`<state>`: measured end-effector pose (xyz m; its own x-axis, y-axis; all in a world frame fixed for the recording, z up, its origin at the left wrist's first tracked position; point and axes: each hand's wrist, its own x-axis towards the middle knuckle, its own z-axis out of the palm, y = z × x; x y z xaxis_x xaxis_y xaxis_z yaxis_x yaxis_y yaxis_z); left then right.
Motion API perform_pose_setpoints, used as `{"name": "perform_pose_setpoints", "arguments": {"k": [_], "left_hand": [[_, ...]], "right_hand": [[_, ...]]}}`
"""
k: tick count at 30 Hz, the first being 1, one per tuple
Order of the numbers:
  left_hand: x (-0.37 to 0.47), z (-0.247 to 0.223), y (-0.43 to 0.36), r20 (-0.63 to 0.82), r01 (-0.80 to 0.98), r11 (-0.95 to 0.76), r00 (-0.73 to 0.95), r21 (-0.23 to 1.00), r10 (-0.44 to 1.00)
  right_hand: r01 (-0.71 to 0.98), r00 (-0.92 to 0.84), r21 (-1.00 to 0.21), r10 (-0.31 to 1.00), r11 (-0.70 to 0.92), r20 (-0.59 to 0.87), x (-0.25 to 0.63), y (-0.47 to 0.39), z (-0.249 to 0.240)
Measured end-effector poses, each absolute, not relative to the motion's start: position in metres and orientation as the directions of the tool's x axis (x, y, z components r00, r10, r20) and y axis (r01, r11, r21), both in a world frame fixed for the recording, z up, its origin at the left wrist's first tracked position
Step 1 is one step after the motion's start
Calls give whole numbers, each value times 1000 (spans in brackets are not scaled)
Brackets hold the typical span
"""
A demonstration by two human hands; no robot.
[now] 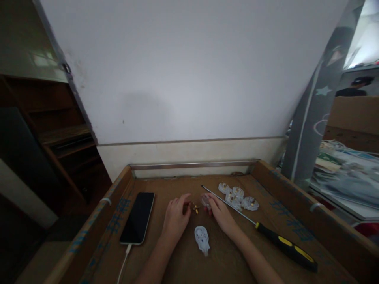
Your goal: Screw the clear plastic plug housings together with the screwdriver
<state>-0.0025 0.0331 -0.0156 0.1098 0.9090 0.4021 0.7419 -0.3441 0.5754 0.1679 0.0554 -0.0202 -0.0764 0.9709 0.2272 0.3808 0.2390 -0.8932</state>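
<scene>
Over the cardboard surface, my right hand (217, 210) is closed on a clear plastic piece (205, 200) between thumb and fingers. My left hand (177, 215) is curled beside small brass-coloured parts (196, 208); whether its fingertips hold one of them is too small to tell. Nearer to me, between my forearms, lies a translucent white plastic housing (201, 238) with small holes. Several clear plastic pieces with brass bits (233, 198) sit in a cluster beyond my right hand. A long screwdriver (284, 244) with a black and yellow handle lies diagonally, its shaft passing behind my right hand.
A black phone (137, 218) with a white cable lies at the left. Raised cardboard walls (296, 193) edge the work surface, and a white wall (189, 79) rises behind. Far right, a person (357, 86) shows in the background beyond a grey curtain (310, 106).
</scene>
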Motion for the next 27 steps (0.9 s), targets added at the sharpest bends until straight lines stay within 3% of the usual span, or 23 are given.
{"name": "perform_pose_setpoints", "arguments": {"k": [7, 15, 21, 27], "left_hand": [[-5, -16, 29, 378, 748, -341, 131, 569, 916], [-11, -6, 25, 377, 860, -297, 135, 414, 916], [-11, -9, 27, 362, 879, -286, 143, 380, 921], [-10, -12, 28, 387, 882, -285, 130, 375, 913]], "right_hand": [[566, -12, -792, 963, 228, 269, 175, 52, -17], [767, -64, -594, 950, 243, 305, 170, 46, -13], [782, -159, -528, 925, 331, 345, 172, 43, -15], [732, -168, -579, 919, 359, 357, 171, 46, -19]]}}
